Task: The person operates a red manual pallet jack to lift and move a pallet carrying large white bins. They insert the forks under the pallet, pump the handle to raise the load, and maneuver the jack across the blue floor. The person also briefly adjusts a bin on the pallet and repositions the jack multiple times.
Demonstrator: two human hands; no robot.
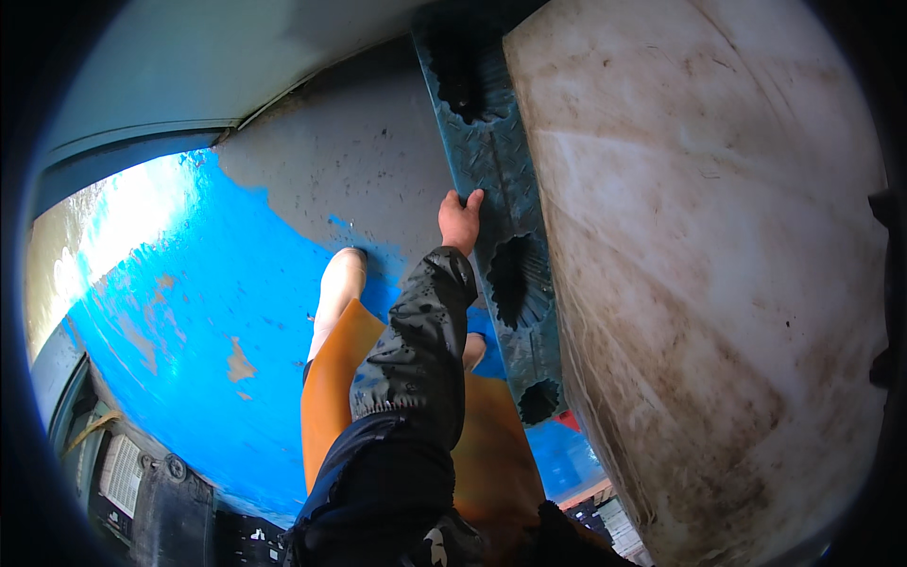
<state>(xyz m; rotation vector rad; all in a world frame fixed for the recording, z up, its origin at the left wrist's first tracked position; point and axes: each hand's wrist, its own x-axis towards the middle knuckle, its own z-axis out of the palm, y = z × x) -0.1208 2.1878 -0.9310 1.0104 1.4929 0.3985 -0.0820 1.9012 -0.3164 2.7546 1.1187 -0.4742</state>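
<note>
My left hand (460, 223), at the end of a wet black sleeve, closes on the near-left edge of a dark teal plastic pallet (494, 180). The thumb shows on top, and the other fingers are partly hidden. The pallet's long side has a tread-like pattern and several dark, ragged-looking openings. Along its right side lies a large, whitish, brown-stained sheet or panel (699, 246) with creases. My right hand does not show.
Blue painted floor (236, 302), worn to grey in patches, spreads left of my light boots (342, 283) and orange apron (345, 369). A pale panel (208, 66) is at upper left. Dark equipment with a small wheel (175, 466) stands at lower left.
</note>
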